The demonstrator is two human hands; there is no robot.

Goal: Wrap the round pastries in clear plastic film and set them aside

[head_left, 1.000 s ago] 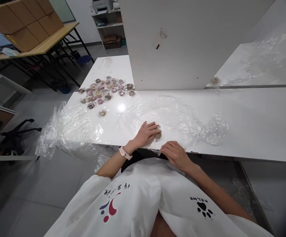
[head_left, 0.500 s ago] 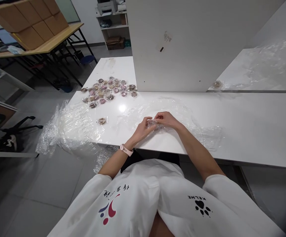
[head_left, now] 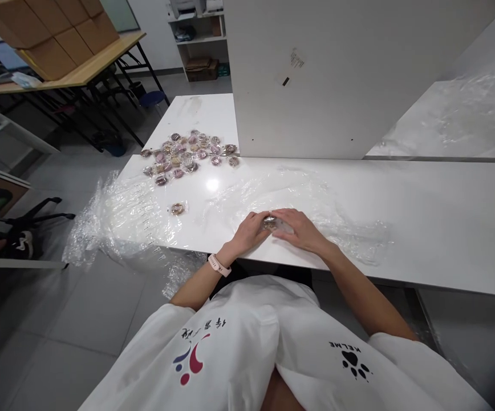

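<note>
Between my two hands, close to the table's front edge, is a small round dark-brown item in clear plastic wrap (head_left: 270, 223). My left hand (head_left: 248, 233) curls around its left side, thumb and fingers touching it. From the right, my right hand (head_left: 301, 229) presses on it and on the loose clear film under the palm. What the wrapped item is, I cannot make out. Another wrapped round brown item (head_left: 177, 209) lies alone to the left. Farther back, several similar wrapped items (head_left: 185, 155) in brown, pink and tan form a loose group.
Clear film (head_left: 282, 185) lies spread on the white table (head_left: 435, 211) beyond my hands. Bubble wrap (head_left: 114, 220) covers the table's left end and hangs over the edge. A tall white panel (head_left: 307, 103) rises at the back. Cardboard boxes (head_left: 63, 40) stand on a wooden desk.
My right hand has gone from a raised pinch to lying lower around the wrapped item, its fingers straighter. The brown item now shows between both hands.
</note>
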